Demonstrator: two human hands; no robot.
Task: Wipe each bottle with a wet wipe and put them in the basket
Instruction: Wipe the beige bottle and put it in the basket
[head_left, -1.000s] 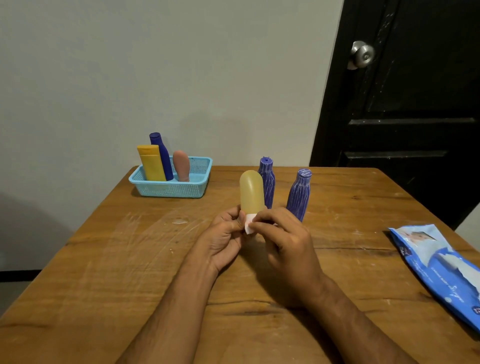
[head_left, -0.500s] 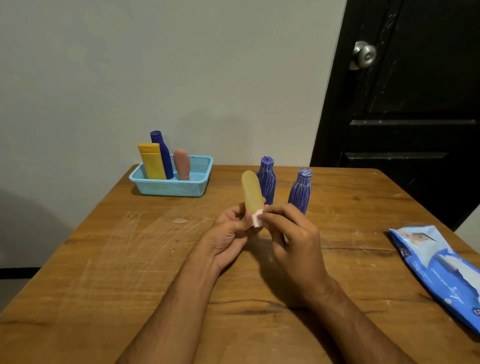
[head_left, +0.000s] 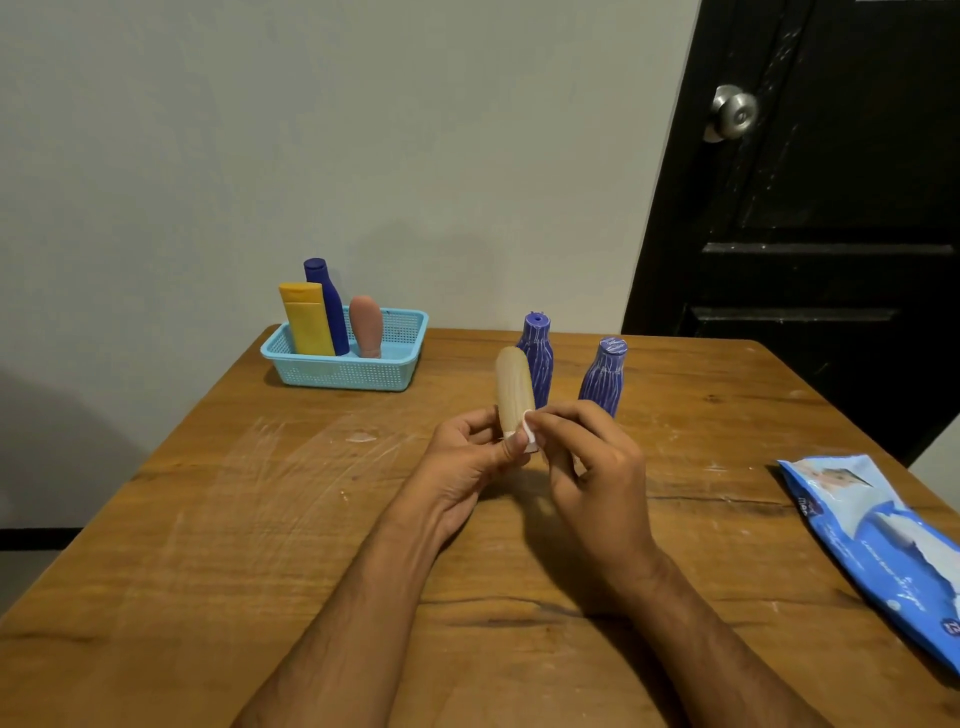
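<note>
The tan bottle (head_left: 514, 389) stands near-upright above the table (head_left: 260, 519), rounded end up, tilted slightly left. The left hand (head_left: 467, 462) grips its base; the right hand (head_left: 597, 467) pinches a wipe (head_left: 530, 434) against its lower side.

Two bare forearms are seen entering from the lower edge, each ending in a hand: the left hand (head_left: 457, 467) and the right hand (head_left: 597, 483). No sleeve, glove, watch, ring or band is worn on either; both arms are uncovered as far as the frame shows. Fine hair is noted along both forearms, and short fingernails on the visible fingers (head_left: 558, 418).
</note>
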